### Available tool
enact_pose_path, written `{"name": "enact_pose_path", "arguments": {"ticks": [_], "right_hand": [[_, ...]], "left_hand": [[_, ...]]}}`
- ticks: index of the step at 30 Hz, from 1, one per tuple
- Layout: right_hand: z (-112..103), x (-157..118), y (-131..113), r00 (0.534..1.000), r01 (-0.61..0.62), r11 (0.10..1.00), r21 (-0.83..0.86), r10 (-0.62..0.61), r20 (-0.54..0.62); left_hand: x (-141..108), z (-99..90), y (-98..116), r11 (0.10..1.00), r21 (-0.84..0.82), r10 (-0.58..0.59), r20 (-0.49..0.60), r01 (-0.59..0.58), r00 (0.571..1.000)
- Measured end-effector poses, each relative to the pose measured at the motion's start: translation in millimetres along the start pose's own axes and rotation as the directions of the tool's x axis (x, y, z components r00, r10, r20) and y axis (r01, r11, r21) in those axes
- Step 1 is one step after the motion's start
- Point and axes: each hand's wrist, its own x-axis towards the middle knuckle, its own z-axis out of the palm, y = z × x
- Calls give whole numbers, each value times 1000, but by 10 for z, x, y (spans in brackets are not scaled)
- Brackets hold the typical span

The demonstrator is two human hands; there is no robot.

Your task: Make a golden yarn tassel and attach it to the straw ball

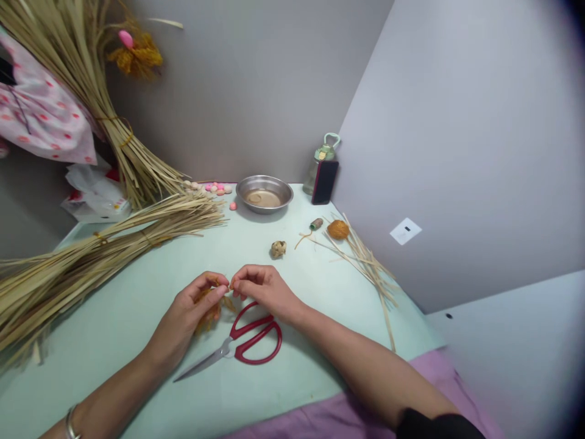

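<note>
Our left hand (194,305) grips the ochre fibre bundle (209,319) over the worktop (311,366), near the scissors (227,349); whether our right hand (262,289) pinches anything, we cannot tell. Loose strands (229,303) suggest unfinished work.

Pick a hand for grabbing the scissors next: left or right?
Right, probably. The scissors lie with red handles close by the right hand and blades pointing away from it; the left hand has yellow fibres in its grasp.
</note>
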Motion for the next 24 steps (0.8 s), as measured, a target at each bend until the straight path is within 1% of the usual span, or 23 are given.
{"name": "enact_pose_path", "arguments": {"ticks": [2, 5, 13, 17, 19, 21, 22, 24], "right_hand": [[-8, 10, 3, 999, 7, 1000, 28, -6, -38], [-20, 21, -2, 998, 12, 998, 68, -7, -67], [-22, 18, 8, 998, 9, 997, 79, -5, -59], [-33, 33, 40, 998, 8, 994, 105, -1, -69], [-45, 35, 34, 993, 16, 997, 77, -7, -118], [-54, 26, 18, 989, 21, 1000, 7, -20, -145], [-56, 18, 11, 991, 18, 999, -39, -23, -133], [-51, -4, 4, 999, 8, 990, -137, -14, -41]], "left_hand": [[-4, 3, -8, 1000, -27, -7, 6, 7, 1000], [4, 0, -19, 1000, -19, -8, 16, 8, 1000], [9, -18, -37, 999, 40, -35, 60, 32, 998], [15, -22, -43, 999, 42, -28, 45, 26, 999], [23, -21, -45, 999, 45, -21, 38, 20, 999], [30, -19, -48, 999, 45, -22, 40, 20, 999], [31, -18, -49, 999, 45, -23, 43, 21, 999], [31, -16, -51, 999, 47, -21, 52, 19, 998]]}}
